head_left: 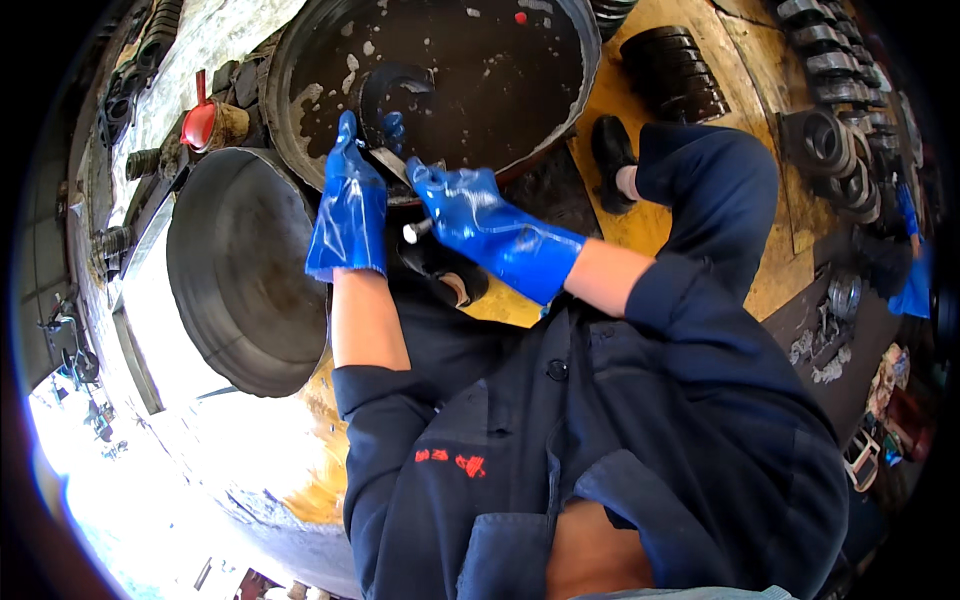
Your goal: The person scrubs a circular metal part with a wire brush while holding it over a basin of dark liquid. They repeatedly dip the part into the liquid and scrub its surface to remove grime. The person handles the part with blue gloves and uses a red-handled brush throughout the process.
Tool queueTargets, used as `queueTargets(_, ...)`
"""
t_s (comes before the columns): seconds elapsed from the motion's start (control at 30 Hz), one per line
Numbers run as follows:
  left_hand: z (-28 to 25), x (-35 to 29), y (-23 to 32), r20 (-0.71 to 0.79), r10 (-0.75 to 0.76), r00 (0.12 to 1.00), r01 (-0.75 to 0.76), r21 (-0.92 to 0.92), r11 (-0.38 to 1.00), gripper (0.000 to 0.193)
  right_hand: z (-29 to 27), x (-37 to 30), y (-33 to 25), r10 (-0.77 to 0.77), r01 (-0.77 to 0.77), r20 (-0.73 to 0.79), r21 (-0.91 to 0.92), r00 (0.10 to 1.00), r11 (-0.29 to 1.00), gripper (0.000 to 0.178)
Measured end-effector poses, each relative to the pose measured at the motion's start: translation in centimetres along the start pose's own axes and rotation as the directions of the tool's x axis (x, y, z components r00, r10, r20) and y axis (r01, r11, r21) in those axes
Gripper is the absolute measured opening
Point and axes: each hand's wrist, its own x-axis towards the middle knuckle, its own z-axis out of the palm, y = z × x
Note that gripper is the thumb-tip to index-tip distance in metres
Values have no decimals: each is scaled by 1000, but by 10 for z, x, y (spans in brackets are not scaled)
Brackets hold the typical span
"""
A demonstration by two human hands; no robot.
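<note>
Both my hands wear long blue rubber gloves over the near rim of a wide round basin (583,95) of dark liquid. My left hand (350,195) is closed round a dark, wet, curved metal part (400,74), whose hooked end reaches over the liquid. In my right hand (468,210) is a narrow flat-bladed tool (391,162), its pale round butt showing below the fist. The blade lies between my two hands, close to the curved part. Whether it touches the part is hidden by the glove fingers.
A second deep metal tub (250,275) stands at left, beside my left forearm. Beyond it lies a red scoop (199,122). Stacked dark rings (675,75) sit right of the basin, with metal ring parts (830,145) further right. Another person's blue-gloved hand (909,210) shows at the right edge.
</note>
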Motion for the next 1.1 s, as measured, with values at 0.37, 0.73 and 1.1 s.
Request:
queueTargets(0.37, 28, -17, 5, -8, -83, 996, 81, -162, 984, 48, -53, -2, -20, 180, -69, -326, 325, 928, 943, 13)
queueTargets(0.73, 60, -26, -3, -80, -60, 995, 45, -182, 982, 40, -55, 22, -1, 356, -314, -16, 434, 934, 844, 28)
queueTargets(1.1, 40, -4, -5, -162, -106, 981, 96, -67, 993, 44, -53, 36, 2, 341, -320, -20, 294, 940, 901, 23)
